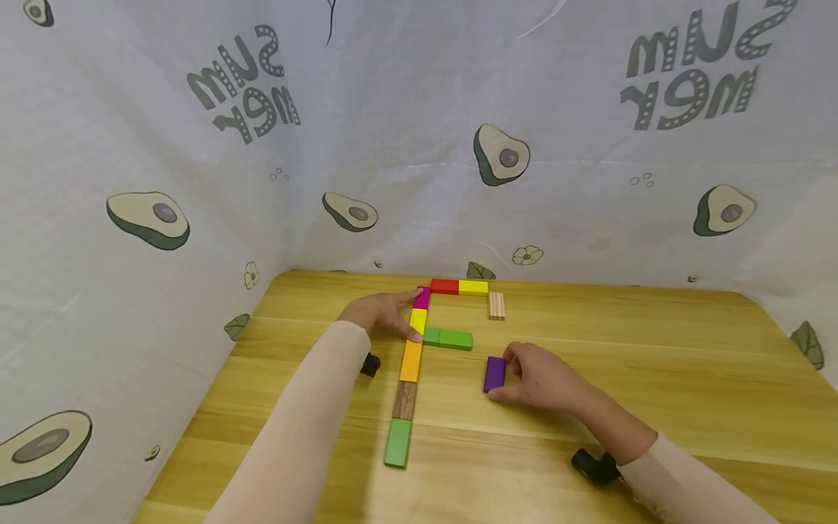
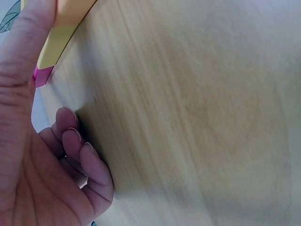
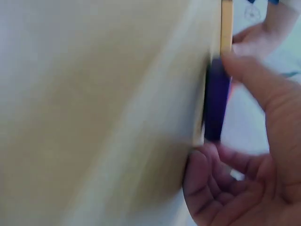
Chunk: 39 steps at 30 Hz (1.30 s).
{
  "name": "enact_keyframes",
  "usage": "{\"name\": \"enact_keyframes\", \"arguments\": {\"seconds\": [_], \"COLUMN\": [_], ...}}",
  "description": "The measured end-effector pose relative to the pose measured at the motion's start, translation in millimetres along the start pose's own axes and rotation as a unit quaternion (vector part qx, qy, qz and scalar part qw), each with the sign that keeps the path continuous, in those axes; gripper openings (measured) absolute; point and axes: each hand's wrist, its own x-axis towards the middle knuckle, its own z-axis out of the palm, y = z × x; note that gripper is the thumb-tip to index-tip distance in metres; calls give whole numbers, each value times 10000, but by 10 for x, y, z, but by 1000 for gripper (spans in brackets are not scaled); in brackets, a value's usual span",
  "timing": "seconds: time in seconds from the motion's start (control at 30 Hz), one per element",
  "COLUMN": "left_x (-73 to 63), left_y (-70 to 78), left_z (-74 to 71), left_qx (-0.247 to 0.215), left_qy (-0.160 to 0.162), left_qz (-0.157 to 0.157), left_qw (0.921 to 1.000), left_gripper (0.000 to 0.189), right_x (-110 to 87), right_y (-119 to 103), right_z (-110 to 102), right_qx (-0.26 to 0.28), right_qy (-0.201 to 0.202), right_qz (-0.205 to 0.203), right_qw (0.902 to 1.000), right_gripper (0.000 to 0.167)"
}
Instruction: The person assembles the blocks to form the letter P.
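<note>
My right hand [image 1: 540,378] pinches a purple block [image 1: 495,374] between thumb and fingers, low over the tabletop; the right wrist view shows the thumb at one end and fingertips at the other. My left hand [image 1: 378,314] reaches to a line of blocks. Its index finger touches the magenta block [image 1: 423,300], and its thumb rests where the yellow block [image 1: 417,320] meets the orange block [image 1: 411,362]. The remaining left fingers [image 2: 96,165] curl loosely beside the wood. Nearer along that line lie a brown wooden block [image 1: 404,400] and a light green block [image 1: 397,442].
Green blocks [image 1: 455,339] branch rightward from the line. Behind them, a red block [image 1: 445,287] and another yellow block [image 1: 474,287] run along the back, with a striped wooden block [image 1: 497,306] at their right end. An avocado-print curtain [image 1: 406,247] borders the wooden table [image 1: 655,364].
</note>
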Motion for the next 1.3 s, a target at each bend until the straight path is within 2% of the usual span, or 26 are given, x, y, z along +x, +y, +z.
{"name": "enact_keyframes", "arguments": {"seconds": [0.1,0.23,0.47,0.7,0.87,1.07,1.3], "left_x": [0,-14,-13,-1,5,-11,-46], "left_y": [-8,-7,-14,-13,-9,-25,-22], "left_z": [4,3,7,12,1,-1,-9], "left_qx": [2,40,-22,-37,54,29,-46], "left_qy": [5,28,19,22,82,34,-38], "left_qz": [-41,7,24,41,68,180,368], "left_qw": [10000,10000,10000,10000,9999,9998,9993], "left_gripper": [115,115,115,115,116,116,116], "right_x": [139,295,419,433,436,450,444], "right_y": [36,56,3,-16,27,46,44], "right_z": [-24,-53,-58,-73,-86,-64,-50], "right_qx": [175,200,127,173,260,401,284], "right_qy": [167,332,484,266,202,210,273], "right_qz": [575,916,1076,1065,1086,1038,1094], "right_qw": [9981,9950,9929,9938,9935,9936,9932], "right_gripper": [76,76,73,79,75,72,70]}}
